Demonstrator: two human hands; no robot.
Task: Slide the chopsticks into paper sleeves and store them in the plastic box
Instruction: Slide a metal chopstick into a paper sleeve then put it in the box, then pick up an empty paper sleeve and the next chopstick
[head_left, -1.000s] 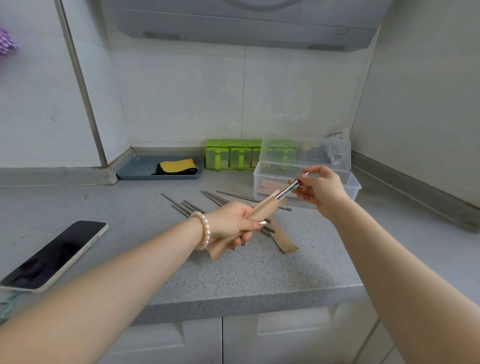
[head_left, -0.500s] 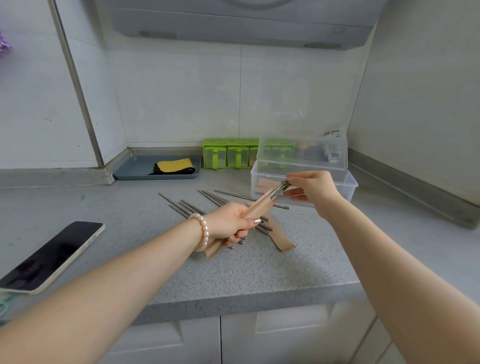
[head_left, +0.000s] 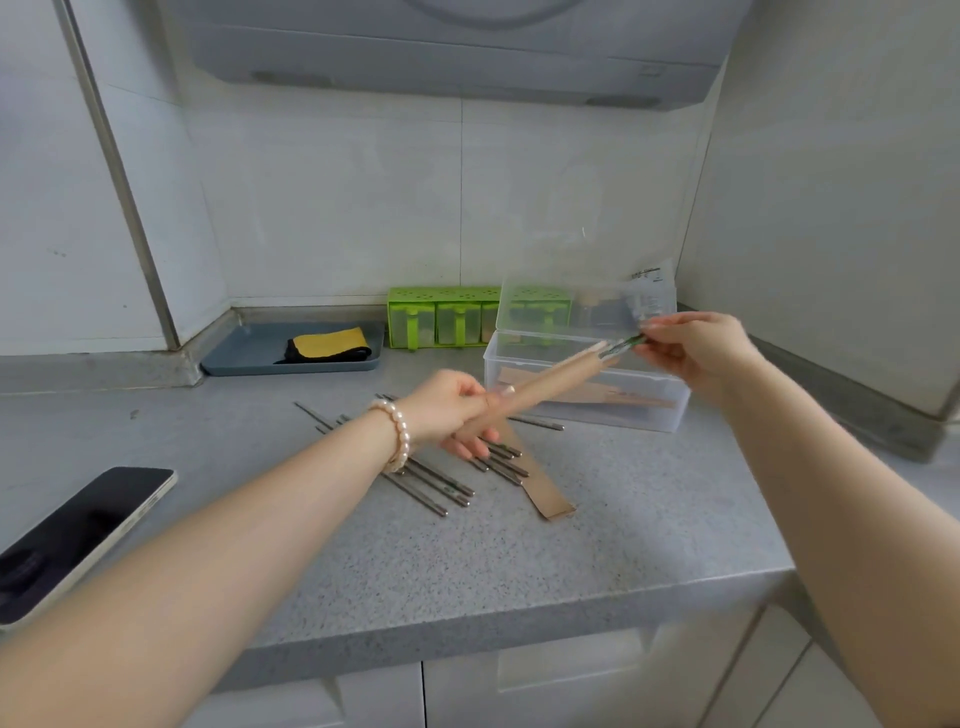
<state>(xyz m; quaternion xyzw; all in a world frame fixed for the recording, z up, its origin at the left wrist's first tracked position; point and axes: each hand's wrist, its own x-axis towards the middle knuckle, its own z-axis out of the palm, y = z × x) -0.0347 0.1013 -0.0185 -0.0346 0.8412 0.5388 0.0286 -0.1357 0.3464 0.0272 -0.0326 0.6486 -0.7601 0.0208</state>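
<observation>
My left hand (head_left: 453, 410) grips the lower end of a brown paper sleeve (head_left: 550, 382) that slants up to the right. Metal chopstick ends (head_left: 623, 345) stick out of its top, pinched by my right hand (head_left: 696, 351). Sleeve and hands hover over the front rim of the clear plastic box (head_left: 587, 410), whose lid stands open behind it. Brown sleeves lie inside the box. Several bare metal chopsticks (head_left: 441, 486) lie on the grey counter under my left hand, beside an empty sleeve (head_left: 545, 491).
A phone (head_left: 72, 540) lies at the counter's left front. A grey tray (head_left: 291, 358) with a yellow cloth and a green condiment rack (head_left: 441, 317) stand by the back wall. The side wall rises just right of the box.
Both hands have carried the sleeved chopsticks up and to the right, from over the counter to above the box. The right hand has moved further from the left.
</observation>
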